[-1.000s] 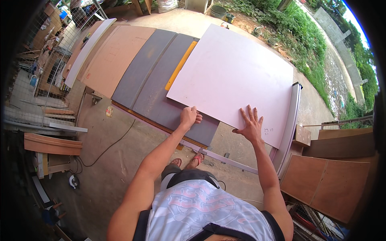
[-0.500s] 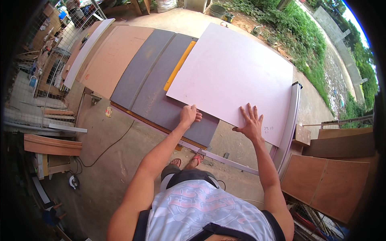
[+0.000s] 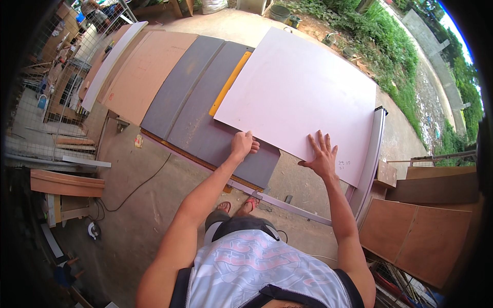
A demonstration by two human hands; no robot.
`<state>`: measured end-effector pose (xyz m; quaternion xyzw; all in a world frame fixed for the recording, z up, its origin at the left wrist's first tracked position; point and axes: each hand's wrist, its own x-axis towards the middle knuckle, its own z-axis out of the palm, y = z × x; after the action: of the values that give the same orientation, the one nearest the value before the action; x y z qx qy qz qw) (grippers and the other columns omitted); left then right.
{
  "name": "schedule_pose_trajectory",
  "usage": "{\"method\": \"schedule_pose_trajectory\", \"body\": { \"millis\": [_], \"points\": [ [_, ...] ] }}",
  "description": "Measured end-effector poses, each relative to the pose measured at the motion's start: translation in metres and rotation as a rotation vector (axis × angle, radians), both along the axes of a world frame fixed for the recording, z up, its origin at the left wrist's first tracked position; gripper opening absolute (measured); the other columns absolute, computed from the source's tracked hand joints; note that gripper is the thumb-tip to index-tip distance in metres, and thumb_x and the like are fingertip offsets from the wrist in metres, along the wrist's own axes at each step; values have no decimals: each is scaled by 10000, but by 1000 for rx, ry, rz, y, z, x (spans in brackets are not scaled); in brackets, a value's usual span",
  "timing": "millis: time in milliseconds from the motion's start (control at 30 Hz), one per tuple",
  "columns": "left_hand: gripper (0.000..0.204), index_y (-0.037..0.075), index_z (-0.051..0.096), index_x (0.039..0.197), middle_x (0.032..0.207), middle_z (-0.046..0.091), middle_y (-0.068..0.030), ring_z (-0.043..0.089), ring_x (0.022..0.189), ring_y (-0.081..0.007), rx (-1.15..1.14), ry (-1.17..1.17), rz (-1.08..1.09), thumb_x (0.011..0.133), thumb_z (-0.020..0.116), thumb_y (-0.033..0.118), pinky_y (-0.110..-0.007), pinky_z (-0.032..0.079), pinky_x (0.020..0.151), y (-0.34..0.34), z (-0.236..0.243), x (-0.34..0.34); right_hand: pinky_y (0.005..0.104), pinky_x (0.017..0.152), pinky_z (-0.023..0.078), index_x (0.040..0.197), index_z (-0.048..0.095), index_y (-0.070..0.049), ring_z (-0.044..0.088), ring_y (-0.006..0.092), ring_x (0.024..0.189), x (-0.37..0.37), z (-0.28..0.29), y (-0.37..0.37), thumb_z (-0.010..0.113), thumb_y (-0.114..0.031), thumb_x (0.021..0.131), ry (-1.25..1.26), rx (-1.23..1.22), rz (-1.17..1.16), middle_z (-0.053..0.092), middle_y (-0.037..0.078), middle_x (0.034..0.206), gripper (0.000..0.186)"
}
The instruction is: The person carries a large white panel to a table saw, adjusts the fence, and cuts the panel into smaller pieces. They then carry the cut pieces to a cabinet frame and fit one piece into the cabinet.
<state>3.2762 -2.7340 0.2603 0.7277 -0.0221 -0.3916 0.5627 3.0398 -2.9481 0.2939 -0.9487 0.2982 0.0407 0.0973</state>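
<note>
A large white board (image 3: 303,92) lies over the right part of a grey saw table (image 3: 205,113). My left hand (image 3: 244,145) is closed at the board's near edge, close to its left corner, thumb on top and fingers curled at the edge. Flat on the board's near right part rests my right hand (image 3: 322,156), fingers spread, beside some pencil marks. A yellow insert strip (image 3: 231,82) shows along the board's left edge; no blade is visible. The board's right side lies along a long metal fence (image 3: 372,138).
Left of the grey top is a brown panel (image 3: 149,66), with a white strip (image 3: 110,66) beyond it. A metal rail (image 3: 292,208) crosses before my feet. A circular saw (image 3: 93,230) and a black cable (image 3: 141,192) lie on the floor at left. Wooden panels (image 3: 413,238) stand at right.
The white board has shifted very slightly away from me and to the right. Both hands have moved a little with it, keeping their places on the board.
</note>
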Motion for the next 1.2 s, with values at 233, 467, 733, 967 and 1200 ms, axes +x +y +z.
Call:
{"method": "schedule_pose_trajectory", "body": {
  "millis": [233, 467, 733, 967, 1200],
  "points": [
    [413, -83, 641, 908, 763, 730, -168, 698, 563, -201, 2, -1, -7, 1071, 452, 246, -312, 587, 479, -4, -1, 3, 745, 1179, 179, 1590, 391, -327, 149, 347, 1584, 2, 0, -3, 949, -584, 515, 4, 2, -3, 208, 65, 1718, 1238],
    [428, -88, 648, 920, 774, 735, -173, 706, 576, -203, 2, -5, -9, 1081, 449, 255, -310, 590, 479, -7, -2, 5, 740, 1189, 169, 1592, 385, -331, 145, 337, 1585, 4, 0, -7, 951, -582, 516, 7, 4, -4, 204, 58, 1719, 1242],
    [410, -68, 639, 967, 814, 736, -157, 692, 590, -178, 16, 5, -45, 1088, 437, 267, -297, 592, 507, -10, 0, 8, 750, 1178, 174, 1586, 397, -332, 160, 353, 1580, 6, -1, -11, 955, -569, 518, -7, 10, -2, 229, 67, 1711, 1228],
    [413, -70, 642, 975, 818, 738, -161, 694, 593, -183, 17, 3, -36, 1088, 436, 269, -301, 594, 509, -13, 0, 9, 754, 1175, 175, 1587, 398, -322, 161, 356, 1579, 8, -1, -14, 955, -567, 519, -13, 2, 6, 224, 74, 1712, 1229],
    [410, -70, 639, 969, 812, 735, -161, 696, 591, -190, 10, 10, -29, 1084, 444, 272, -308, 595, 510, -17, -2, 12, 755, 1173, 180, 1585, 402, -319, 172, 361, 1576, 9, -3, -17, 956, -560, 523, -19, -8, 10, 233, 81, 1709, 1222]
  ]
}}
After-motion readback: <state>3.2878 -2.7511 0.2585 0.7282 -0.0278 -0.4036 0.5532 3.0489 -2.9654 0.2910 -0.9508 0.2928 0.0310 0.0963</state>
